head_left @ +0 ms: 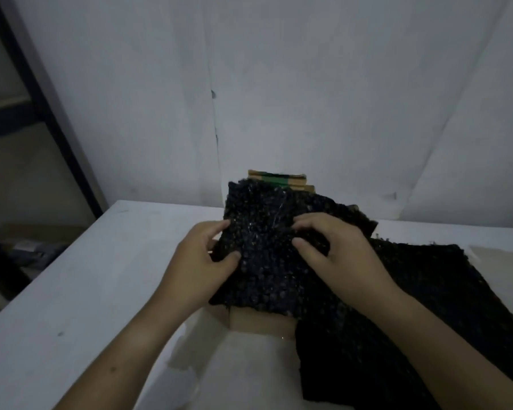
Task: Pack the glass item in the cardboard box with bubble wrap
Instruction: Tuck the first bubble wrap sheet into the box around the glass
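While both hands close on it, the black bubble wrap (267, 261) stands as a bunched, roughly upright bundle at the middle of the view, over the open cardboard box (261, 322); the glass item itself cannot be made out, since only the dark, bubbled surface of the wrap shows. The left hand (199, 261) grips the bundle's left edge, its thumb laid across the near face and its fingers curled round toward the far side; the right hand (335, 253) holds the bundle's right part, fingers bent and pressed into the wrap, thumb tucked low against it. Both forearms reach in from the lower edge of the view; the right one lies over the wrap's loose part.

From the bundle, the rest of the wrap trails off to the right and toward the person, spread flat in a wide dark sheet that covers the box's right side and part of the worktop (86, 291). Just under the bundle's lower edge a strip of pale brown cardboard shows, the box's inner wall; behind the bundle's top, the far flaps (299, 176) rise into sight, crossed by a green band (274, 178).

The worktop is white, marked with a few small dark specks; it meets a wall (308, 84) covered in creased white sheeting. At the far left a dark shelf frame (33, 93) slants down beside the worktop; what lies under it is too dim to tell.
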The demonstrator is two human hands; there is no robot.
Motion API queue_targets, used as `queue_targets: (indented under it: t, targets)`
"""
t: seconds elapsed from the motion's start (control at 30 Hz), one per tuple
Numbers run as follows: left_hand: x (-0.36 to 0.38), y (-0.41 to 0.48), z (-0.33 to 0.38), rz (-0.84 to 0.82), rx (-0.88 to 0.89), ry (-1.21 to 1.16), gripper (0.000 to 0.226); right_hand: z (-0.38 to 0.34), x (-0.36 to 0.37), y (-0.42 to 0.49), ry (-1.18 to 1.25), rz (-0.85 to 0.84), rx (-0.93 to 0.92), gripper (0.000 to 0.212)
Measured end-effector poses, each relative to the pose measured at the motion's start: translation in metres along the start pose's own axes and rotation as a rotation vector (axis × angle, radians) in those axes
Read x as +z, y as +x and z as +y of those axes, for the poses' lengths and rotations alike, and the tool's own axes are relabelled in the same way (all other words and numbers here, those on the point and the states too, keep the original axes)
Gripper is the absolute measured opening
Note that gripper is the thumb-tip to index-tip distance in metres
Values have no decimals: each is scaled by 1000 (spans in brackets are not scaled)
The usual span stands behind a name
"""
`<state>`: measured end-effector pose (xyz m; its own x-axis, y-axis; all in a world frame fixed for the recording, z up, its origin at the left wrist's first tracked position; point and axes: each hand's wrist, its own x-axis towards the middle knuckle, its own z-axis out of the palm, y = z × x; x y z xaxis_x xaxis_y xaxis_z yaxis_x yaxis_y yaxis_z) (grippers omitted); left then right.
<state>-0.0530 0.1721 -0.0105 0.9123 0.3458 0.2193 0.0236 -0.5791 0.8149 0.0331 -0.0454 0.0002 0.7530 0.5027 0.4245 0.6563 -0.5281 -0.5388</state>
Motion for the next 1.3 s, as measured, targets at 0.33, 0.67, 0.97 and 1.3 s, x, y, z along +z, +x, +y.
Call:
queue_targets:
  t: [0.33,0.67,0.97,1.3]
  targets:
    - [7,4,-6,33,191,153,47,-1,3,-7,-62,28,-54,18]
    - [56,-19,53,26,242,-160,21,19,-50,-25,-160,177,7,11]
    - [170,-54,60,-91,119,-266,15,89,-93,-79,-298,133,211,20]
    - [192,-58,19,-89,173,135,57,136,-60,-115,124,-154,561,88]
